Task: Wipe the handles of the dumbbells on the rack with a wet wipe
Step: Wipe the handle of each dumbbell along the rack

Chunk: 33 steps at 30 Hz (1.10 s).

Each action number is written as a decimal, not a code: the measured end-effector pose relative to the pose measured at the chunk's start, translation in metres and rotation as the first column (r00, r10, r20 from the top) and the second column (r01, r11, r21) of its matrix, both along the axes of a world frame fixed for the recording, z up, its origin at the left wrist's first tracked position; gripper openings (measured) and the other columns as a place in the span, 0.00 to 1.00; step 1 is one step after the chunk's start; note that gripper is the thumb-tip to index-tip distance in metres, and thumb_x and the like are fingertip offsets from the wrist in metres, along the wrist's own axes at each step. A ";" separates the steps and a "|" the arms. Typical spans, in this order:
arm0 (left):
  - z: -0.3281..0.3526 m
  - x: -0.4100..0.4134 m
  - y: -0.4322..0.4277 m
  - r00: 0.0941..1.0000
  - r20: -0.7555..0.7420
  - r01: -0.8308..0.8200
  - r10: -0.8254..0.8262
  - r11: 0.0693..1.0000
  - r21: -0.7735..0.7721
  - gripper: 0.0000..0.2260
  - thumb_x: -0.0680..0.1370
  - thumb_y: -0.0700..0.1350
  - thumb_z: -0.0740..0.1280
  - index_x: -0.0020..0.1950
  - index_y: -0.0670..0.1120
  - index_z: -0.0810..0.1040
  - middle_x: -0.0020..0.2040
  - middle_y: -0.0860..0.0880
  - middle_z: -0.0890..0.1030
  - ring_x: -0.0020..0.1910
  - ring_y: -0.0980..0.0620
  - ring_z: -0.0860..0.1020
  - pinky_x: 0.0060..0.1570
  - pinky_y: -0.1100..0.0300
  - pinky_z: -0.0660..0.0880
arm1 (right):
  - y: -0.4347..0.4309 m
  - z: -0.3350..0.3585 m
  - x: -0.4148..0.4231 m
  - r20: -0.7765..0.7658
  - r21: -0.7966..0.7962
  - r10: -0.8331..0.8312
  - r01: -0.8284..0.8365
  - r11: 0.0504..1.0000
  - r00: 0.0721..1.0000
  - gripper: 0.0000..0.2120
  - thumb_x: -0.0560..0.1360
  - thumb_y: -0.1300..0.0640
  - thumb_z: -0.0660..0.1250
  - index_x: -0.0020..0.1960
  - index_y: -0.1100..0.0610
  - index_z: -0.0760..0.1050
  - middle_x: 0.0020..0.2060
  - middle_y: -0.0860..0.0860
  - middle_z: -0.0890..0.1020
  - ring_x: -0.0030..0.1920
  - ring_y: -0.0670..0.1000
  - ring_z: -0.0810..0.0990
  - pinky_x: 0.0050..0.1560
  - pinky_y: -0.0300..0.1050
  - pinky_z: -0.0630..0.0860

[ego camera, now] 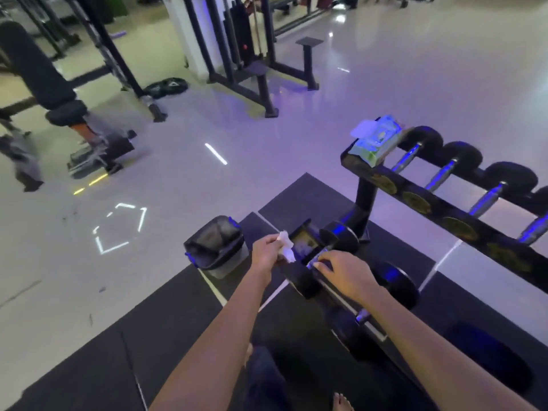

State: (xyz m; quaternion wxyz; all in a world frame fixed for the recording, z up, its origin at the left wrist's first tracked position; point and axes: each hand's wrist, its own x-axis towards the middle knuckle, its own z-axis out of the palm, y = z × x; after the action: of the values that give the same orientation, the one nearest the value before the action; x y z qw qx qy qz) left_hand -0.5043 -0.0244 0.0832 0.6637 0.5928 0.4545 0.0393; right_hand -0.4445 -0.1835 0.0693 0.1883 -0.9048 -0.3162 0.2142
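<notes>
Observed at closest range: both forearms reach out over the black rubber mat (pixel 178 336) toward the lower tier of the dumbbell rack (pixel 430 200). The right grip (pixel 345 274) lies over the chrome handle (pixel 323 252) of the end lower-tier dumbbell (pixel 397 284), fingers bent across it and apparently clasping it. The left grip (pixel 267 252), just beside that dumbbell's near end, is closed round a crumpled white wet wipe (pixel 286 247), which is clear of the metal. Assessment: the handle is steadied but not yet being wiped. Recommended practice is to open the wipe out from its bunched state, wrap it round the bar, and draw it end to end while turning it, shifting the steadying fingers onto a weight head so no part of the bar stays covered. A lined waste bin (pixel 216 247) stands on the floor just left of the left grip, convenient for disposal. Farther off, the upper-tier dumbbells (pixel 486 200) show bare chrome bars, and a green wipes packet (pixel 378 140), flap raised, rests on the rack's far end for a fresh sheet.
</notes>
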 end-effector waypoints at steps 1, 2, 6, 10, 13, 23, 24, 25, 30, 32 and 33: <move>-0.007 0.013 0.012 0.999 -0.013 0.035 -0.035 0.999 -0.003 0.09 0.77 0.37 0.63 0.39 0.46 0.78 0.34 0.46 0.78 0.28 0.54 0.76 0.36 0.59 0.76 | 0.008 -0.008 0.008 -0.012 0.002 -0.041 0.041 0.999 0.999 0.12 0.78 0.46 0.57 0.51 0.50 0.77 0.48 0.46 0.82 0.51 0.50 0.79 0.49 0.47 0.76; -0.014 0.028 0.024 0.997 -0.025 0.073 -0.074 0.997 -0.004 0.09 0.77 0.37 0.63 0.39 0.45 0.78 0.34 0.46 0.78 0.27 0.54 0.76 0.36 0.59 0.76 | 0.016 -0.016 0.015 -0.023 -0.003 -0.087 0.087 0.996 0.996 0.12 0.78 0.46 0.57 0.50 0.50 0.77 0.48 0.45 0.82 0.51 0.50 0.79 0.50 0.48 0.76; -0.046 0.087 0.071 0.977 -0.038 0.210 -0.211 0.977 -0.016 0.10 0.77 0.36 0.63 0.38 0.45 0.78 0.26 0.51 0.78 0.20 0.59 0.74 0.22 0.68 0.70 | 0.053 -0.049 0.036 -0.035 -0.017 -0.278 0.278 0.960 0.960 0.12 0.79 0.46 0.57 0.51 0.49 0.77 0.50 0.45 0.81 0.55 0.50 0.78 0.52 0.48 0.75; -0.080 0.130 0.104 0.896 -0.066 0.437 -0.440 0.898 -0.055 0.10 0.78 0.36 0.64 0.37 0.45 0.77 0.29 0.47 0.78 0.20 0.60 0.73 0.20 0.68 0.69 | 0.090 -0.073 0.027 -0.104 -0.071 -0.495 0.490 0.869 0.863 0.13 0.79 0.49 0.59 0.57 0.53 0.77 0.55 0.51 0.80 0.58 0.53 0.77 0.54 0.47 0.72; -0.102 0.152 0.115 0.816 -0.119 0.566 -0.565 0.824 -0.027 0.08 0.78 0.37 0.65 0.39 0.46 0.76 0.33 0.49 0.78 0.20 0.62 0.73 0.21 0.68 0.70 | 0.106 -0.085 0.025 -0.122 -0.127 -0.589 0.576 0.808 0.799 0.14 0.79 0.49 0.58 0.60 0.52 0.76 0.56 0.51 0.80 0.58 0.53 0.76 0.54 0.45 0.70; -0.249 0.165 0.107 0.545 -0.289 0.836 -0.787 0.484 0.258 0.06 0.75 0.43 0.68 0.48 0.45 0.73 0.43 0.51 0.78 0.42 0.50 0.77 0.43 0.58 0.70 | 0.122 -0.225 0.001 -0.290 -0.094 -0.855 0.877 0.472 0.429 0.16 0.78 0.51 0.63 0.64 0.56 0.74 0.61 0.48 0.77 0.62 0.49 0.74 0.59 0.40 0.69; -0.259 0.165 0.102 0.527 -0.277 0.841 -0.804 0.444 0.309 0.06 0.76 0.44 0.67 0.49 0.44 0.73 0.42 0.51 0.78 0.41 0.50 0.76 0.42 0.58 0.69 | 0.122 -0.241 -0.004 -0.298 -0.090 -0.868 0.894 0.440 0.397 0.17 0.78 0.51 0.63 0.64 0.56 0.73 0.63 0.48 0.76 0.64 0.50 0.73 0.60 0.41 0.68; -0.270 0.166 0.097 0.482 -0.255 0.853 -0.838 0.381 0.357 0.05 0.76 0.44 0.67 0.50 0.44 0.74 0.42 0.51 0.78 0.41 0.50 0.76 0.42 0.58 0.69 | 0.123 -0.255 -0.011 -0.313 -0.083 -0.879 0.912 0.401 0.359 0.18 0.77 0.51 0.64 0.64 0.57 0.73 0.64 0.49 0.75 0.64 0.50 0.73 0.61 0.41 0.68; -0.318 0.181 0.087 -0.225 -0.332 0.762 -0.916 -0.378 0.527 0.12 0.76 0.50 0.61 0.50 0.45 0.81 0.52 0.46 0.81 0.49 0.45 0.79 0.47 0.55 0.75 | 0.127 -0.301 -0.036 -0.414 0.024 -0.902 0.992 0.122 0.121 0.20 0.73 0.52 0.70 0.62 0.59 0.75 0.59 0.53 0.79 0.59 0.53 0.77 0.60 0.44 0.71; -0.332 0.190 0.087 -0.476 -0.366 0.515 -0.800 -0.591 0.621 0.16 0.75 0.49 0.58 0.43 0.44 0.83 0.47 0.45 0.82 0.44 0.43 0.80 0.46 0.55 0.75 | 0.130 -0.307 -0.041 -0.453 0.045 -0.889 0.997 0.057 0.072 0.21 0.72 0.51 0.70 0.63 0.58 0.74 0.59 0.52 0.78 0.58 0.53 0.78 0.59 0.50 0.75; -0.339 0.195 0.087 -0.544 -0.411 0.381 -0.731 -0.652 0.655 0.15 0.74 0.48 0.58 0.41 0.44 0.83 0.44 0.45 0.83 0.42 0.43 0.80 0.45 0.56 0.74 | 0.132 -0.307 -0.043 -0.467 0.045 -0.882 0.998 0.042 0.059 0.22 0.72 0.50 0.70 0.64 0.57 0.74 0.60 0.52 0.78 0.59 0.53 0.78 0.58 0.52 0.75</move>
State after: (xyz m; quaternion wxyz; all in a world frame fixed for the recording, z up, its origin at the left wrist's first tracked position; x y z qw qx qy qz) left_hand -0.3088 0.0623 -0.2560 0.1641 0.7967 -0.5307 -0.2381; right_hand -0.4873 -0.0519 -0.2378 0.4910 -0.7799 0.3720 0.1110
